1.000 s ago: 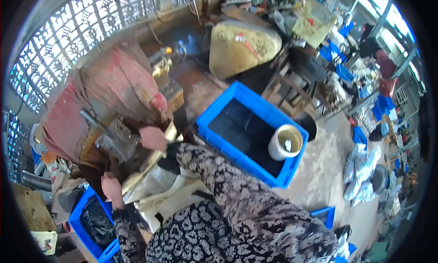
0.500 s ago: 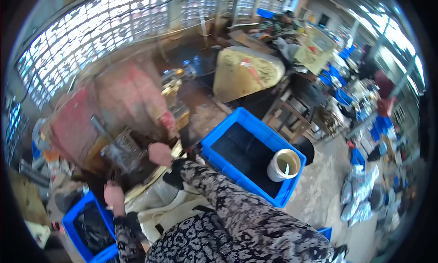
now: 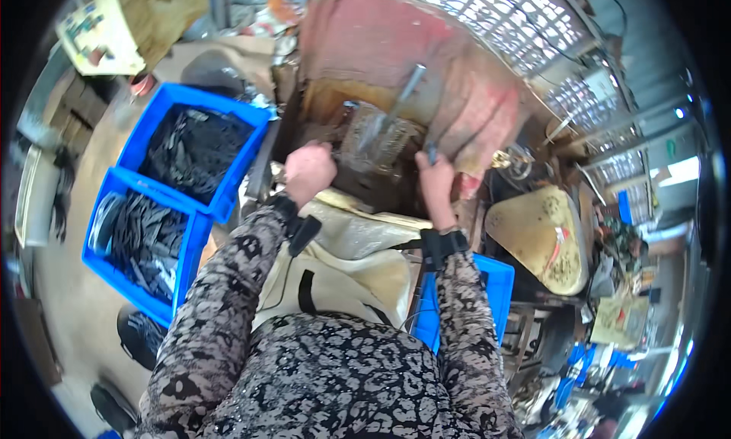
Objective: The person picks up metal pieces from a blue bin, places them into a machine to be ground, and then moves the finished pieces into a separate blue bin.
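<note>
My left hand (image 3: 311, 169) is closed at the left near edge of an open machine trough; whatever its fingers hold is hidden. On the trough's right side my right hand (image 3: 436, 184) is closed around a short blue-grey piece (image 3: 432, 153), whose kind I cannot make out. Between and beyond the hands sits a wet-looking metal block (image 3: 375, 138) with a metal bar (image 3: 407, 89) slanting up from it. A pale apron-like sheet (image 3: 343, 275) spreads between my body and the trough. Dark wrist bands circle both sleeves.
Two blue crates (image 3: 173, 96) with dark strips stand at the left. Another blue crate (image 3: 495, 283) is partly behind my right forearm. Red-stained cloth or sheeting (image 3: 365, 31) backs the trough. A yellowish bin-like thing (image 3: 537, 237) stands at the right.
The view has swung left, bringing the strip-filled crates fully in. My right hand is now farther from my left, at the trough's right side. The white bucket has left the view.
</note>
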`<state>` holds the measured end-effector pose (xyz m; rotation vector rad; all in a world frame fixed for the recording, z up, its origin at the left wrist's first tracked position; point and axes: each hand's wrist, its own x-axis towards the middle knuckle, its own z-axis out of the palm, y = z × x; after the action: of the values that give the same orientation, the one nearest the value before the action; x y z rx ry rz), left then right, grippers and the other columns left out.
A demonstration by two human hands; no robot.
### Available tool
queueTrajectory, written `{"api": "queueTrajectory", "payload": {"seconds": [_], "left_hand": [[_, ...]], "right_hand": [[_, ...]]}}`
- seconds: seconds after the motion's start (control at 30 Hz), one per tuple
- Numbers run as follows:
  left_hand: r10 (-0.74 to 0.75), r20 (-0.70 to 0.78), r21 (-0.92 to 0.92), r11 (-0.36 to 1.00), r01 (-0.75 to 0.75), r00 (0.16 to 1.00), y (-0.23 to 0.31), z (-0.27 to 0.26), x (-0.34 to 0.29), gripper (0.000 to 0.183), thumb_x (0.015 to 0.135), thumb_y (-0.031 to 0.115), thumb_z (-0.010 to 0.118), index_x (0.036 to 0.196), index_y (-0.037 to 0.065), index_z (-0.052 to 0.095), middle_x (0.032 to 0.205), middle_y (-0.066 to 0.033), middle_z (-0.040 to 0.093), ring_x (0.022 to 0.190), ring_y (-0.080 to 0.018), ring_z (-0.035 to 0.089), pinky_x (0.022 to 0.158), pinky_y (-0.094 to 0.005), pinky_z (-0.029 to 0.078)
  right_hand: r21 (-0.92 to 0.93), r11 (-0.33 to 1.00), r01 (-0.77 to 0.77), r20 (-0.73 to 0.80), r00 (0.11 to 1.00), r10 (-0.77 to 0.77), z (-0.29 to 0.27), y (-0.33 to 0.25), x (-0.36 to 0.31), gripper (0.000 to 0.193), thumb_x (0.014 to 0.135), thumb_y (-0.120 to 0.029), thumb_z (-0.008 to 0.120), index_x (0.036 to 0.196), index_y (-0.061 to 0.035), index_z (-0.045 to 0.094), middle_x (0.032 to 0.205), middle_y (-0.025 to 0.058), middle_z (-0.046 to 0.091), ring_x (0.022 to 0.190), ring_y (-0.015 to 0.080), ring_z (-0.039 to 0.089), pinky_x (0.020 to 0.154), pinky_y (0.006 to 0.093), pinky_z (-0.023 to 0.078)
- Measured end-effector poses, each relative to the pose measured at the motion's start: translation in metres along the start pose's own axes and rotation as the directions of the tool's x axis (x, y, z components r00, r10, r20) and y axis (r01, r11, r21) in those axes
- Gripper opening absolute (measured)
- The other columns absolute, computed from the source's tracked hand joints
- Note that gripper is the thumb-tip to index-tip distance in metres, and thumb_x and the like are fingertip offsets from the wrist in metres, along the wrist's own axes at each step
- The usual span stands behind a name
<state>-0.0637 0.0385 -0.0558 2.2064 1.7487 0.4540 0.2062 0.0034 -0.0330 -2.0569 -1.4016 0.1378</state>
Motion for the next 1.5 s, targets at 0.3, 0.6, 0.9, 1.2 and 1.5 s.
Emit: {"api": "queueTrajectory", "payload": {"seconds": [0.3, 0.6, 0.9, 1.2, 1.5], "left_hand": [[-0.059, -0.163, -0.064, 0.997, 0.049, 0.985, 0.002, 0.015, -0.006, 0.016, 0.071, 0.019, 0.058, 0.073, 0.01, 0.071, 0.076, -0.0114, 0.067, 0.072, -0.0261, 0.067, 0.061, -0.0397, 0.053], [0.053, -0.207, -0.119, 0.99, -0.079, 0.977, -0.005, 0.016, -0.013, 0.019, 0.074, 0.019, 0.056, 0.081, 0.008, 0.07, 0.082, -0.0131, 0.066, 0.079, -0.0271, 0.066, 0.065, -0.0379, 0.052], [0.047, -0.229, -0.157, 0.984, -0.085, 0.972, -0.002, 0.015, -0.018, 0.017, 0.072, 0.017, 0.056, 0.078, 0.005, 0.066, 0.079, -0.0144, 0.063, 0.073, -0.0309, 0.064, 0.062, -0.0418, 0.052], [0.093, -0.197, -0.124, 0.985, -0.119, 0.976, -0.004, 0.018, -0.019, 0.015, 0.072, 0.018, 0.057, 0.077, 0.007, 0.067, 0.079, -0.0138, 0.064, 0.074, -0.0294, 0.065, 0.061, -0.0419, 0.052], [-0.103, -0.314, -0.027, 0.995, 0.1, 0.944, 0.014, 0.051, -0.015, 0.012, 0.064, 0.022, 0.061, 0.065, 0.012, 0.068, 0.069, -0.0095, 0.063, 0.068, -0.0274, 0.062, 0.058, -0.0425, 0.046]], "right_hand": [[-0.191, 0.913, 0.36, -0.221, 0.89, -0.398, -0.017, -0.118, 0.106, 0.052, 0.089, -0.048, 0.057, 0.109, -0.0001, 0.062, 0.094, 0.0238, 0.066, 0.088, 0.0392, 0.064, 0.077, 0.0434, 0.049], [-0.383, 0.867, 0.319, -0.066, 0.927, -0.37, -0.016, -0.117, 0.138, 0.044, 0.091, -0.048, 0.054, 0.108, -0.0084, 0.063, 0.093, 0.0216, 0.066, 0.087, 0.041, 0.063, 0.073, 0.0482, 0.047], [-0.448, 0.831, 0.33, -0.071, 0.913, -0.401, -0.009, -0.094, 0.157, 0.044, 0.092, -0.048, 0.053, 0.107, -0.0067, 0.06, 0.092, 0.0239, 0.065, 0.086, 0.043, 0.061, 0.072, 0.0489, 0.047], [-0.346, 0.853, 0.39, -0.109, 0.887, -0.45, -0.002, -0.084, 0.172, 0.047, 0.091, -0.048, 0.055, 0.108, -0.0041, 0.058, 0.093, 0.0263, 0.064, 0.087, 0.0452, 0.06, 0.073, 0.0505, 0.047], [-0.694, 0.317, 0.647, 0.241, 0.623, -0.745, -0.056, -0.126, 0.129, 0.03, 0.097, -0.036, 0.05, 0.099, -0.0072, 0.056, 0.082, 0.0116, 0.058, 0.078, 0.0222, 0.059, 0.069, 0.0319, 0.045]]}}
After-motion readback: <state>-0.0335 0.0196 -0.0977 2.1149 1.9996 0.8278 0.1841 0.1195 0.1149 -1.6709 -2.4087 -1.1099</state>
